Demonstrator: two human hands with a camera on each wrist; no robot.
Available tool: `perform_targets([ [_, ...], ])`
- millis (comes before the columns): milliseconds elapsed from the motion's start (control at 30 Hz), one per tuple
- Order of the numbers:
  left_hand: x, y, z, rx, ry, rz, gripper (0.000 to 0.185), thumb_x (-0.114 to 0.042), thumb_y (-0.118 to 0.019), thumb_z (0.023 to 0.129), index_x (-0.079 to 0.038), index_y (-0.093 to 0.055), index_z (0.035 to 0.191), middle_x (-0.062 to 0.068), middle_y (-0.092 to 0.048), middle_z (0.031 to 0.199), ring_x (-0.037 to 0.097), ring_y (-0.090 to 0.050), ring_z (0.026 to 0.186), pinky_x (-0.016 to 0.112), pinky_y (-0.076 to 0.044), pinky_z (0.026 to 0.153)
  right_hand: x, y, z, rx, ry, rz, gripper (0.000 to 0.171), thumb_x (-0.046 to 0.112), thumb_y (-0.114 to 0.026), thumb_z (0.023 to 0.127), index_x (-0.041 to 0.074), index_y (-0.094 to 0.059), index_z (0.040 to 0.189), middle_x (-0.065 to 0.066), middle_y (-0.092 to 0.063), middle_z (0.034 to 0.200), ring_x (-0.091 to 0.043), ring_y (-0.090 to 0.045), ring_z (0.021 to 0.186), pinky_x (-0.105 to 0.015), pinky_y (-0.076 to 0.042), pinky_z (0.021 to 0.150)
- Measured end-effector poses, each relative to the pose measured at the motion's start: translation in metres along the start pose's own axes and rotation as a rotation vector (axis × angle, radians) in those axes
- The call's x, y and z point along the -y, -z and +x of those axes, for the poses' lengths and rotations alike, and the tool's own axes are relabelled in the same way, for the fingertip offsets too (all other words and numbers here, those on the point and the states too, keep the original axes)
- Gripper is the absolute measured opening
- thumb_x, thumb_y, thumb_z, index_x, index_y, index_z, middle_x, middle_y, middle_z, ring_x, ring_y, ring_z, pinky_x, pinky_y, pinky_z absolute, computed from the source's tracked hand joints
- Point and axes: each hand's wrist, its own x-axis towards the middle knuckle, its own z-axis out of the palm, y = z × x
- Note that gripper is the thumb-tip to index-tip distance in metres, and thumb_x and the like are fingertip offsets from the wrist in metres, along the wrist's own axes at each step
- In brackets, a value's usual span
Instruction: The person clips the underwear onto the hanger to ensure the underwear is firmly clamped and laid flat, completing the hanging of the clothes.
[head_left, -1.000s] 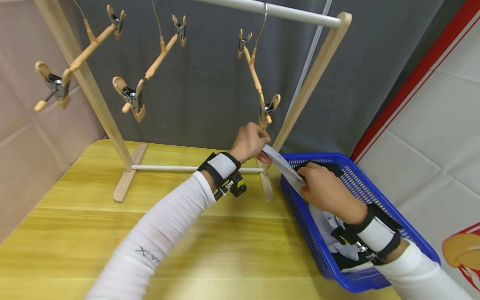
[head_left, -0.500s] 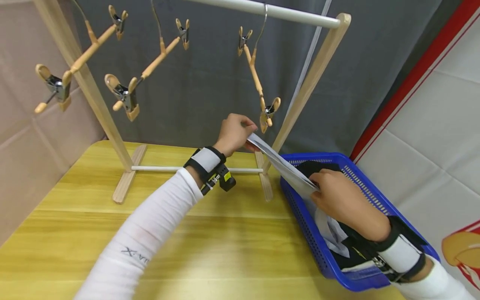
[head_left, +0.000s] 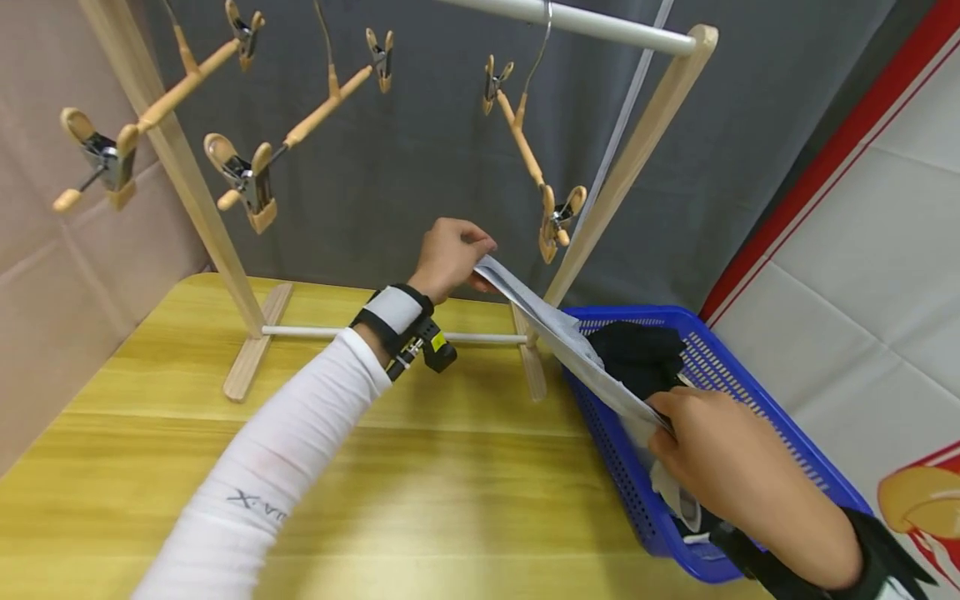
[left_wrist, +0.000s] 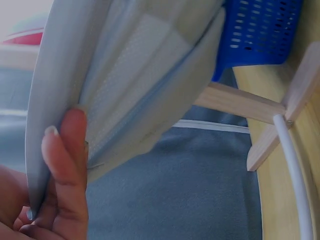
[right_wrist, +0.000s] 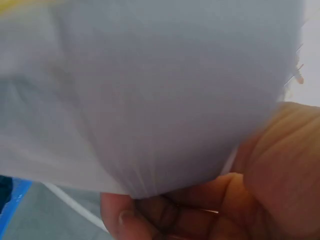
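A light grey cloth garment (head_left: 573,348) is stretched slantwise between both hands, its lower part hanging over the basket; its exact kind cannot be told. My left hand (head_left: 450,258) pinches the upper left end of its edge, below and left of the nearest hanger's lower clip. At the other end, over the basket, my right hand (head_left: 731,454) grips the edge. In the left wrist view thumb and fingers hold the folded edge (left_wrist: 65,65), and loose layers hang beside it. Across the right wrist view spreads blurred pale cloth (right_wrist: 175,100), gathered where the fingers pinch it.
The blue perforated basket (head_left: 637,313) holds black cloth (head_left: 637,354). A wooden rack with a white top bar (head_left: 600,23) carries a right-hand clip hanger (head_left: 521,142) and two left-hand ones, including the middle hanger (head_left: 326,112). All stand on or above a wood-grain table (head_left: 420,492).
My left hand has moved left and slightly up, away from the right-hand hanger's clip. My right hand has moved right and down, drawing the garment's edge out longer between them.
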Motion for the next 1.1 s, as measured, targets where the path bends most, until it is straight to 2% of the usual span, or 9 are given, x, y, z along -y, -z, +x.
perform_targets([
  [333,0.013,0.017,0.002,0.044,0.057,0.066,0.017,-0.007,-0.061,0.094,0.006,-0.067,0.104,0.018,-0.059,0.09,0.021,-0.062,0.054,0.029,-0.053,0.048,0.012,-0.008,-0.037,0.056,-0.098,0.004,0.03,0.017,-0.079,0.076,0.018,-0.072,0.105,0.005,-0.061,0.086,-0.013,-0.05,0.061,-0.034,-0.051,0.054],
  [467,0.023,0.02,0.002,0.089,0.071,0.06,0.018,-0.006,-0.062,0.093,0.008,-0.066,0.105,0.019,-0.058,0.09,0.018,-0.06,0.052,0.03,-0.053,0.049,0.016,-0.017,-0.053,-0.055,-0.076,-0.034,0.032,0.019,-0.081,0.07,0.025,-0.072,0.1,0.012,-0.06,0.086,-0.009,-0.048,0.063,-0.032,-0.049,0.055],
  [567,0.028,0.023,0.0,0.112,0.071,0.073,0.019,-0.006,-0.062,0.093,0.009,-0.065,0.105,0.018,-0.058,0.091,0.018,-0.06,0.055,0.032,-0.055,0.053,0.022,-0.02,-0.06,-0.176,0.013,-0.058,0.033,0.022,-0.082,0.066,0.03,-0.072,0.096,0.02,-0.056,0.082,-0.003,-0.045,0.062,-0.025,-0.047,0.055],
  [633,0.031,0.026,0.0,0.122,0.066,0.098,0.019,-0.006,-0.062,0.093,0.008,-0.066,0.105,0.017,-0.058,0.093,0.018,-0.06,0.058,0.035,-0.055,0.057,0.027,-0.02,-0.063,-0.253,0.1,-0.041,0.021,0.043,-0.077,0.076,0.031,-0.072,0.093,0.024,-0.053,0.079,0.001,-0.043,0.061,-0.02,-0.046,0.054],
  [733,0.035,0.032,-0.002,0.145,0.056,0.162,0.018,-0.007,-0.063,0.093,0.006,-0.068,0.104,0.016,-0.06,0.095,0.018,-0.06,0.063,0.038,-0.055,0.06,0.036,-0.022,-0.064,-0.353,0.236,0.031,0.041,0.064,-0.049,0.089,0.03,-0.073,0.089,0.027,-0.05,0.076,0.007,-0.042,0.06,-0.014,-0.045,0.052],
  [800,0.038,0.036,-0.003,0.168,0.049,0.199,0.018,-0.008,-0.063,0.093,0.005,-0.068,0.104,0.016,-0.061,0.096,0.019,-0.059,0.064,0.038,-0.055,0.059,0.038,-0.027,-0.064,-0.38,0.296,0.094,0.05,0.064,-0.035,0.092,0.031,-0.072,0.089,0.027,-0.047,0.074,0.008,-0.041,0.059,-0.011,-0.041,0.05],
  [900,0.043,0.04,-0.005,0.197,0.047,0.235,0.018,-0.009,-0.062,0.094,0.004,-0.068,0.104,0.015,-0.063,0.096,0.019,-0.059,0.065,0.037,-0.055,0.06,0.034,-0.044,-0.064,-0.414,0.365,0.172,0.022,0.055,-0.064,0.085,0.037,-0.07,0.097,0.027,-0.042,0.075,0.007,-0.04,0.058,-0.009,-0.035,0.048],
  [967,0.046,0.042,-0.006,0.209,0.056,0.23,0.018,-0.009,-0.061,0.094,0.004,-0.068,0.105,0.015,-0.063,0.096,0.018,-0.058,0.066,0.039,-0.055,0.062,0.027,-0.058,-0.065,-0.434,0.406,0.209,0.029,0.043,-0.077,0.079,0.042,-0.066,0.105,0.026,-0.039,0.076,0.006,-0.04,0.059,-0.009,-0.032,0.047],
  [1100,0.052,0.044,-0.008,0.23,0.088,0.211,0.02,-0.011,-0.061,0.095,0.004,-0.067,0.107,0.014,-0.063,0.096,0.018,-0.059,0.068,0.041,-0.054,0.068,0.027,-0.071,-0.066,-0.452,0.432,0.238,0.032,0.04,-0.078,0.078,0.043,-0.065,0.107,0.025,-0.038,0.074,0.008,-0.038,0.057,-0.007,-0.031,0.046],
])
